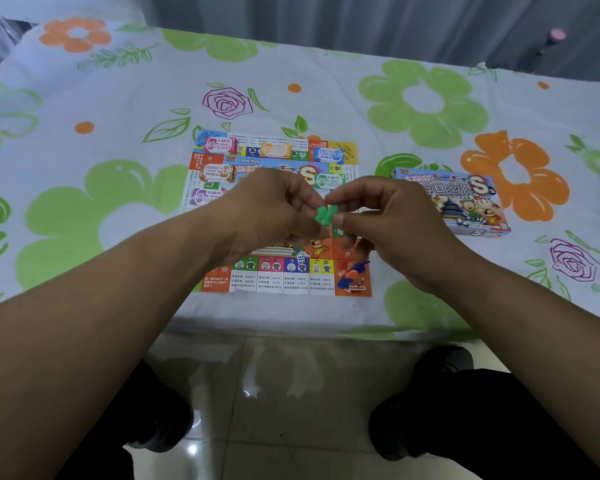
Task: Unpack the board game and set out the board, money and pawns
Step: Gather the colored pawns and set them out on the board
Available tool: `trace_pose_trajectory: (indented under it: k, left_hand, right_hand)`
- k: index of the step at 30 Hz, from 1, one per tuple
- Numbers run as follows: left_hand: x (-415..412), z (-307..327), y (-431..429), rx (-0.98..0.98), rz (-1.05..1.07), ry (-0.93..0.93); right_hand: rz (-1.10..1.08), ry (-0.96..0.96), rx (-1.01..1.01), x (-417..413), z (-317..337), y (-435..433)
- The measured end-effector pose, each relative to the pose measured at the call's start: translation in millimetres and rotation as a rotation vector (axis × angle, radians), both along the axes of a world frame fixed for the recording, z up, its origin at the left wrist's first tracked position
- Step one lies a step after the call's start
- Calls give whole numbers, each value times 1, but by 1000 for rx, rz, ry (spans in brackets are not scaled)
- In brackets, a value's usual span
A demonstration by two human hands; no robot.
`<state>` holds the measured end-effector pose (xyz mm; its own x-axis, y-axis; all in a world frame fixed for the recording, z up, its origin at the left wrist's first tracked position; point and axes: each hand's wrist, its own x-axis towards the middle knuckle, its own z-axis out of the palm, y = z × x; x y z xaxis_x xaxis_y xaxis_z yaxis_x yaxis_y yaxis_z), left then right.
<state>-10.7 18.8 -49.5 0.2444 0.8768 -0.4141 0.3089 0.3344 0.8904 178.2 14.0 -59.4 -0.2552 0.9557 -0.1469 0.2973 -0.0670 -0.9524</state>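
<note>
On the cloth-covered counter [118,109] the board [271,278] lies flat and unfolded; money stacks [219,145] sit on its far and left parts; above the board's middle the left hand [274,209] pinches a green pawn [324,214] with curled fingers; the right hand [392,216] pinches the same pawn from the other side; blue pawns [345,282] lie on the board's near right corner; the box [465,202] rests right of the board, apart from it.
</note>
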Motion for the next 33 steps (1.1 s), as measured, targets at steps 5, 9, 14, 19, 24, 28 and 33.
trace_pose_trajectory:
  k: [5,9,14,19,24,28,33]
  left_hand:
    - [2,-1,0,-42,12,-58]
    - [8,-2,0,-74,-8,-70]
    - [21,-1,-2,-66,-63,-41]
    - [26,-6,0,-67,-103,62]
    - [20,-10,6,-27,-47,215]
    - [19,-11,6,-16,-21,261]
    - [17,-11,8,2,-16,281]
  right_hand:
    - [-40,-5,-46,2,-1,1]
    - [-38,-97,5,9,-2,-3]
    - [24,-198,44,23,2,-9]
    - [124,-371,29,45,4,-11]
    - [204,-575,54,62,-10,-17]
    - [304,-807,141,62,-25,-24]
    - [321,-884,167,58,-32,-27]
